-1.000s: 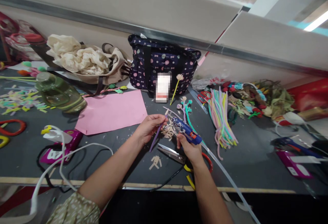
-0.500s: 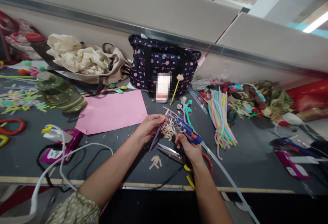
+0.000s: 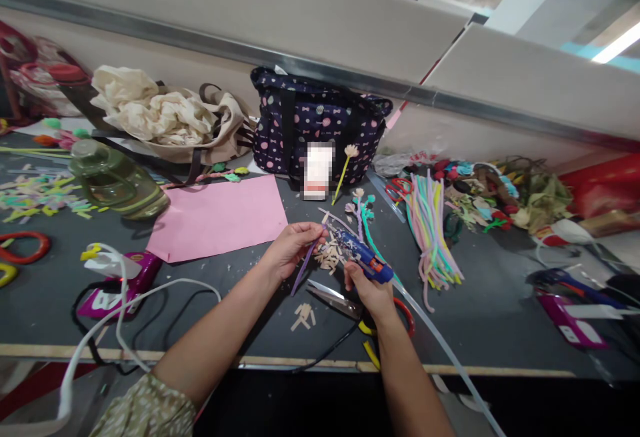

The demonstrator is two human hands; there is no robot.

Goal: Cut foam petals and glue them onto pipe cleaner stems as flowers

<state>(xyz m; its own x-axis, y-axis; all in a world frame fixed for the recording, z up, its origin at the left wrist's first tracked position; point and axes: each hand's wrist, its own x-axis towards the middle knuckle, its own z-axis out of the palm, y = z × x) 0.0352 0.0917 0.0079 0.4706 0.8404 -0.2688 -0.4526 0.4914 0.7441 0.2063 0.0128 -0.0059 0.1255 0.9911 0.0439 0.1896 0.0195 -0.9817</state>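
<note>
Dark grey bench top [image 3: 500, 320], pale-edged on the near side. One pair of scissors [image 3: 334, 299], blades pointing far left, handles partly hidden by the right forearm; to their left, a small cluster of beige slips [image 3: 303, 317]. One blue glue gun [image 3: 364, 252], held above the bench at centre, nozzle to the far left, a long clear glue stick [image 3: 440, 333] trailing from its rear to the near right; I judged it rigid, modest in weight, probably hot at the tip, best held by the handle. One slender purple strip [image 3: 303, 273], slanting near-left from the nozzle end; apparently very light, soft and pliable, best taken close to its upper end. Right hand [image 3: 374, 293]: wrapped about the gun's handle, thumb along the near side, other fingers largely hidden; forearm rising from the near right. Left hand [image 3: 294, 249]: thumb and forefinger pinching the strip near its top, remaining fingers curled; forearm reaching in from the near left. Whether nozzle met strip, I could not tell. Beyond lay a heap of beige pieces [image 3: 327, 258]; farther left, a pink sheet [image 3: 220, 217]; farther right, a bundle of pastel stems [image 3: 434, 230]; farthest, a navy patterned bag [image 3: 320, 113].
</note>
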